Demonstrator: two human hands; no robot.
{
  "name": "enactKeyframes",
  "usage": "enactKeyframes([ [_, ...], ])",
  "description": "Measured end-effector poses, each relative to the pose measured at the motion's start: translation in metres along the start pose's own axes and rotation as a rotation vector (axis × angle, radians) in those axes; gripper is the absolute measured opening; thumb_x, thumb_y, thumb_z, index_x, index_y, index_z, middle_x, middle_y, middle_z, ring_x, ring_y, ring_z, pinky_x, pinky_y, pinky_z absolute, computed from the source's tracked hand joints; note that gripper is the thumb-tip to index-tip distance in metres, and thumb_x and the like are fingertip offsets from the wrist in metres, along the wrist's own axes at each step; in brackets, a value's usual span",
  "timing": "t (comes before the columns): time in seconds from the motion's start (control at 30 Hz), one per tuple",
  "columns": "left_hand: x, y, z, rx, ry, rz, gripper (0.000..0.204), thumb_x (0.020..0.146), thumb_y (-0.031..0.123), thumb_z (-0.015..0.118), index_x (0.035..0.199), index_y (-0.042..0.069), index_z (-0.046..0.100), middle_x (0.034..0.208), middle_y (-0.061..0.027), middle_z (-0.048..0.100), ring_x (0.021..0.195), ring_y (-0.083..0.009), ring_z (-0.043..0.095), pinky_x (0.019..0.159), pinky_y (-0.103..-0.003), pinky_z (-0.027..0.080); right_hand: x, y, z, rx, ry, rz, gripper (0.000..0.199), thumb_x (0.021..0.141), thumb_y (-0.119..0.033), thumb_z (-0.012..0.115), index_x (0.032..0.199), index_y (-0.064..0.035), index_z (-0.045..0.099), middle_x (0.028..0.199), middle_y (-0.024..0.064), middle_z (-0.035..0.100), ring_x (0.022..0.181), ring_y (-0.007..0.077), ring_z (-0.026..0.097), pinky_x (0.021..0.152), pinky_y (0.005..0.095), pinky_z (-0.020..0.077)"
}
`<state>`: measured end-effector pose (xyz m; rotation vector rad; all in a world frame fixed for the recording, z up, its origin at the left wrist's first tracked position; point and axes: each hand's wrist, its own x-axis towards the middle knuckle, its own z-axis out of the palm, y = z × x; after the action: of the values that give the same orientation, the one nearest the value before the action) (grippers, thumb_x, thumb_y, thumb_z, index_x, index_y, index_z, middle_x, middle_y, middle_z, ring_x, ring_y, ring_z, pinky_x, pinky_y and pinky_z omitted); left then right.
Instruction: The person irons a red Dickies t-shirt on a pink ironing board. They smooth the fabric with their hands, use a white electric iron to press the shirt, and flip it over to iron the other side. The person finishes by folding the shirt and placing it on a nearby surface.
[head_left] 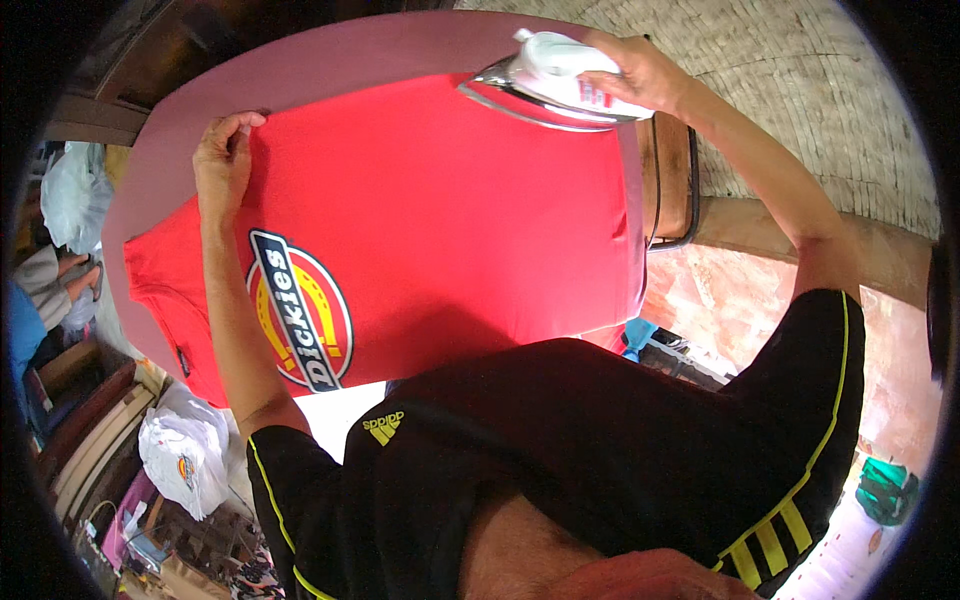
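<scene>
A red T-shirt (pixel 440 210) with a round blue, yellow and white emblem lies spread flat on a pink ironing board (pixel 330 65). My right hand (pixel 635 70) grips the handle of a white electric iron (pixel 555 80), which rests on the shirt's far right part. My left hand (pixel 222 160) presses down on the shirt's far left edge, fingers curled over the fabric. My black shirt with yellow stripes fills the lower part of the view.
A wooden chair with a metal frame (pixel 672 175) stands right of the board. White plastic bags (pixel 185 455) and clutter lie on the floor at the left. A woven wall rises at the upper right. A green object (pixel 885 490) sits at the lower right.
</scene>
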<state>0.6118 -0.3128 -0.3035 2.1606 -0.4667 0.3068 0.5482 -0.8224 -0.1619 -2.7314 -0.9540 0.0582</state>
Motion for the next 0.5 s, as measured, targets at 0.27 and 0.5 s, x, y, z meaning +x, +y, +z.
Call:
enactKeyframes([
  [0.27, -0.002, 0.008, -0.006, 0.126, -0.039, 0.012, 0.021, 0.094, -0.001, 0.056, 0.105, 0.009, 0.072, 0.101, -0.0054, 0.069, 0.096, -0.018, 0.064, 0.086, -0.028, 0.049, -0.055, 0.051, -0.016, 0.166, -0.092, 0.144, 0.03, 0.09, -0.021, 0.069, 0.113, -0.005, 0.058, 0.088, 0.015, 0.066, 0.081, 0.034, 0.067, 0.071, 0.0392, 0.0526],
  [0.5, 0.002, 0.008, -0.003, -0.024, 0.014, -0.034, 0.023, 0.094, 0.007, 0.062, 0.116, 0.01, 0.068, 0.102, -0.0072, 0.072, 0.091, -0.018, 0.067, 0.08, -0.028, 0.052, 0.059, -0.05, 0.018, 0.078, 0.01, -0.056, 0.033, 0.091, -0.034, 0.066, 0.109, -0.0075, 0.061, 0.09, 0.0179, 0.067, 0.081, 0.0367, 0.067, 0.071, 0.0441, 0.0522],
])
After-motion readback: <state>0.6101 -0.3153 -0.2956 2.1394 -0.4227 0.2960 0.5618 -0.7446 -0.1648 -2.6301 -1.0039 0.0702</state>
